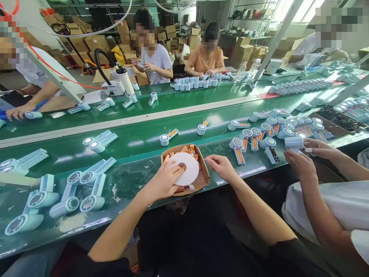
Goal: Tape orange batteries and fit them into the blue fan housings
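Observation:
My left hand (165, 177) grips a flat white roll (190, 169), probably of tape, by its side and centre hole. Beneath the roll is a cardboard box (205, 177), at the edge of the bench. Orange-wrapped pieces (188, 148) lie inside the box, partly covered by the roll. Just right of the box, my right hand (221, 166) is closed, thumb and fingertips together; whatever they pinch is too small to make out. Beyond the box stands a pale blue round-headed housing (165, 140) with an orange piece in its handle.
A green conveyor belt (138, 119) runs across, past the bench. Several pale blue housings (92, 203) lie at the left, and more (271, 127) crowd the right. A co-worker's hands (302, 163) hold a housing close by at right. Other people sit across the belt.

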Tool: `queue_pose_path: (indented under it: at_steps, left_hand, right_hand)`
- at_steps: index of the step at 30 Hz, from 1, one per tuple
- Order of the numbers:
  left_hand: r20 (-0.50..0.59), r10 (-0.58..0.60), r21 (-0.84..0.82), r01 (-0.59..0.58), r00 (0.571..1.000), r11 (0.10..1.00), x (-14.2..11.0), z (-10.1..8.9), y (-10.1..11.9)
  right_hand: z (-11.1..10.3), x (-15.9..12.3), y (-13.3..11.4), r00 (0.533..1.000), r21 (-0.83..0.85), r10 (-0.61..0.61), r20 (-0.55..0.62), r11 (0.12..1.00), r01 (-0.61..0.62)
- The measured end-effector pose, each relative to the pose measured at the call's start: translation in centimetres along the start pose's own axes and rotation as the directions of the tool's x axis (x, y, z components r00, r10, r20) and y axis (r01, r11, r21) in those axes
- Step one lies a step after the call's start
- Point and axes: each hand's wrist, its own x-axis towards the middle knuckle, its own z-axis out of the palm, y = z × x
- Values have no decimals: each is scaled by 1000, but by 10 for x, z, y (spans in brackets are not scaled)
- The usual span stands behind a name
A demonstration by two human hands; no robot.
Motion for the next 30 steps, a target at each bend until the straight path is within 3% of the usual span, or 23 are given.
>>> queue_pose_path:
  at_steps: [2, 3, 5, 7, 9, 10, 11, 13, 15, 16, 19, 21, 23, 26, 30]
  left_hand:
    - [-218, -76, 2, 78, 973, 997, -18, -3, 0]
    - [-318, -121, 0, 128, 941, 992, -28, -2, -1]
    - [-469, -228, -30, 243, 853, 970, -50, 2, -3]
    - [-568, -397, -167, 372, 721, 913, -70, 8, -7]
    - [-594, -604, -404, 453, 531, 795, -88, 12, -12]
    - [-578, -689, -514, 461, 437, 723, -96, 13, -14]
    - [-555, -750, -597, 456, 360, 660, -103, 13, -16]
    - [-525, -804, -671, 445, 280, 593, -113, 12, -15]
    - [-512, -813, -678, 450, 276, 580, -119, 13, -12]
    - [-500, -815, -676, 455, 293, 579, -120, 16, -9]
    - [-468, -807, -651, 477, 359, 590, -120, 26, -2]
    - [-464, -786, -611, 496, 408, 618, -118, 34, 2]
    - [-472, -750, -555, 505, 462, 661, -117, 40, 5]
    - [-497, -673, -452, 499, 548, 740, -115, 44, 8]
    - [-504, -546, -287, 466, 670, 837, -111, 45, 12]
  right_hand:
    - [18, -9, -13, 984, 3, -1, 177, 1000, 0]
    - [29, -16, -20, 954, 3, -22, 298, 1000, 22]
    - [54, -33, -32, 840, 8, -112, 531, 992, 127]
    - [78, -47, -39, 682, 3, -222, 697, 952, 306]
    - [95, -52, -41, 560, -52, -261, 786, 875, 481]
    - [100, -50, -40, 548, -102, -255, 797, 837, 538]
    - [103, -45, -38, 582, -169, -245, 775, 807, 566]
    - [107, -28, -32, 739, -335, -234, 631, 777, 533]
    - [109, -9, -25, 878, -494, -223, 423, 756, 430]
    - [111, 0, -23, 914, -555, -213, 346, 739, 382]
    - [117, 16, -17, 937, -618, -172, 306, 712, 332]
    - [118, 19, -14, 935, -563, -159, 318, 761, 322]
    - [116, 19, -11, 944, -437, -174, 281, 852, 287]
    - [107, 16, -7, 967, -104, -217, 133, 967, 232]
    - [93, 7, -11, 988, 348, -148, -47, 925, 155]
